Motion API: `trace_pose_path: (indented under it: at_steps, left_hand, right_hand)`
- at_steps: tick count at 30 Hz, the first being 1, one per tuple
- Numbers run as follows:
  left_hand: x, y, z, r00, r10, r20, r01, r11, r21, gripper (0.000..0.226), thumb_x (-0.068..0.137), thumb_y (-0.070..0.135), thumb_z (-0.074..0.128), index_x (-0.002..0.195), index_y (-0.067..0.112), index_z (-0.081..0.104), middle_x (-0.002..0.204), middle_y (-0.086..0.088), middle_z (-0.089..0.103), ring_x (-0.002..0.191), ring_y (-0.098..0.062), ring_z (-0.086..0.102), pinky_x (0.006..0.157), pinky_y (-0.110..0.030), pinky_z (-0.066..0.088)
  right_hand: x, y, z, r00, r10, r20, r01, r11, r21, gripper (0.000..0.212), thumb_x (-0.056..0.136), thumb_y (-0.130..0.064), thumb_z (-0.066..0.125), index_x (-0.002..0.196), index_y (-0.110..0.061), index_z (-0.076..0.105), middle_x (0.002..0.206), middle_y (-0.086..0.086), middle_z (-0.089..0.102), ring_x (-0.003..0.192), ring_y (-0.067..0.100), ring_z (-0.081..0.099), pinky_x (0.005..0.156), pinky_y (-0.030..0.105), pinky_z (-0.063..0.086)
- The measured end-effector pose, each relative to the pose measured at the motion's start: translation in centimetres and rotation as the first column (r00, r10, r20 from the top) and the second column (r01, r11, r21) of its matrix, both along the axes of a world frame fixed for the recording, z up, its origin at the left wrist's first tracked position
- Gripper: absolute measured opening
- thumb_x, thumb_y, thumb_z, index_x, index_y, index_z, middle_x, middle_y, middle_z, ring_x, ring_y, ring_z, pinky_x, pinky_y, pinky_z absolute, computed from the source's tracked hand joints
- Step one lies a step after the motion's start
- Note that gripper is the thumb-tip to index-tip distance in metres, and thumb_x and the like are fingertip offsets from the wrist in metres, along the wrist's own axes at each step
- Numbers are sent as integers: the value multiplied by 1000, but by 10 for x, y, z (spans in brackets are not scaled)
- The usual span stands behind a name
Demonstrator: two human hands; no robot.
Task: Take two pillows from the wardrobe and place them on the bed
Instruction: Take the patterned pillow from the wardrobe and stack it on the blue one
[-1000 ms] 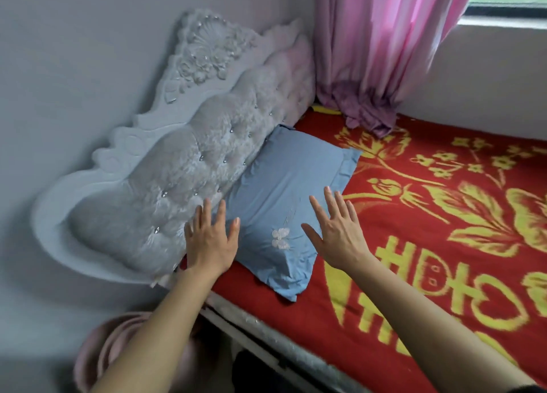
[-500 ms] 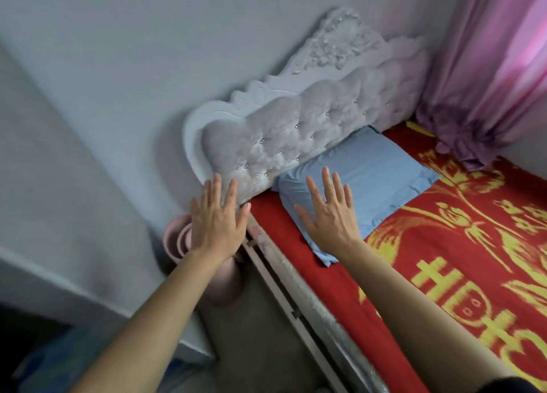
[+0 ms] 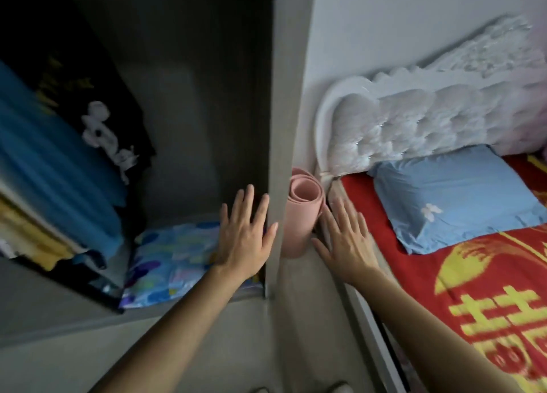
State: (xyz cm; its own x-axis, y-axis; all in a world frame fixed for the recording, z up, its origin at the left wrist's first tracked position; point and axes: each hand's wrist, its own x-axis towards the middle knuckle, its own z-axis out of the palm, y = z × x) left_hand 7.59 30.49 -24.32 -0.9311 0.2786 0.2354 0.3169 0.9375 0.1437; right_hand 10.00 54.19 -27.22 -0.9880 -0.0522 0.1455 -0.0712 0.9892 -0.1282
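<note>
2 bare forearms reach forward from the bottom of the view. The left hand (image 3: 244, 238) is flat with its fingers spread and holds nothing; it hangs in front of the open wardrobe (image 3: 207, 96), over the near edge of a pillow with a bright blue, purple and yellow pattern (image 3: 168, 262) that lies on the wardrobe floor. Whether the palm touches the pillow cannot be told. The right hand (image 3: 346, 241) is also flat, fingers spread and empty, over the gap between the grey wardrobe side panel (image 3: 279, 126) and the metal edge of the bed (image 3: 367, 318).

Just beyond the right hand stands a rolled pink foam mat (image 3: 302, 212), upright on the floor between the wardrobe panel and the bed's corner. On the red bedcover with yellow characters and flowers (image 3: 488, 289) lies 1 light blue pillow with a small white butterfly design (image 3: 453, 203), its far edge against the white tufted headboard with a carved frame (image 3: 429, 120).

Inside the wardrobe, to the left of the patterned pillow, hang blue cloth (image 3: 56, 155) and a black garment with a white print (image 3: 97, 96), both blurred. Farthest back is the pale wall (image 3: 399, 22) behind the headboard.
</note>
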Motion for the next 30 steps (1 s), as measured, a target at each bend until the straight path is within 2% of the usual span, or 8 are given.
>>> trace_pose_path:
  at_steps: [5, 9, 14, 17, 21, 27, 30]
  left_hand:
    - [41, -92, 3, 988, 154, -9, -154, 987, -41, 66, 99, 53, 27, 154, 17, 25, 162, -17, 16, 148, -36, 20, 114, -61, 27]
    - [79, -138, 10, 971, 239, -20, -240, 970, -43, 66, 98, 53, 28, 152, 14, 28, 161, -20, 19, 146, -39, 23, 111, -62, 30]
    - [115, -183, 20, 961, 272, -52, -276, 955, -109, 69, 98, 55, 24, 154, 16, 23, 163, -18, 13, 148, -36, 19, 112, -60, 28]
    - [127, -209, 26, 968, 243, -64, -251, 953, -173, 70, 97, 55, 24, 155, 15, 22, 163, -18, 11, 148, -36, 19, 113, -61, 28]
    - [131, -243, 34, 972, 220, -88, -231, 961, -155, 70, 97, 57, 22, 155, 17, 20, 164, -17, 8, 150, -35, 15, 115, -58, 26]
    - [113, -311, 31, 983, 167, -80, -174, 981, -80, 69, 98, 56, 23, 156, 19, 17, 164, -14, 6, 150, -33, 13, 116, -59, 24]
    - [103, -355, 27, 993, 102, -66, -108, 990, -95, 69, 98, 57, 22, 156, 20, 15, 164, -15, 5, 151, -33, 11, 115, -60, 24]
  right_hand:
    - [18, -76, 7, 992, 127, 24, -128, 991, 41, 81, 94, -64, 25, 159, -20, 6, 167, 15, -3, 154, 34, -4, 125, 52, 6]
    - [36, -119, 18, 980, 200, 4, -200, 980, 24, 80, 97, -62, 31, 159, -22, 2, 167, 14, -5, 154, 32, -7, 123, 47, -3]
    - [62, -159, 16, 979, 201, -21, -201, 978, -60, 80, 98, -59, 35, 159, -23, -2, 167, 12, -5, 154, 32, -4, 123, 47, 0]
    - [74, -184, 12, 985, 173, -25, -175, 980, -100, 81, 99, -59, 35, 158, -25, -9, 167, 10, -10, 154, 31, -6, 125, 48, 1]
    - [96, -221, 13, 997, 77, -19, -79, 979, -185, 82, 99, -58, 36, 158, -25, -10, 167, 10, -10, 154, 31, -5, 123, 46, -2]
    - [100, -282, 15, 999, 31, -40, -35, 994, -99, 83, 98, -63, 34, 157, -27, -11, 167, 9, -10, 154, 30, -6, 120, 43, -6]
    - [93, -324, 11, 999, -25, -31, 23, 997, -69, 86, 97, -62, 39, 159, -23, -5, 167, 13, -5, 154, 33, -1, 123, 46, 0]
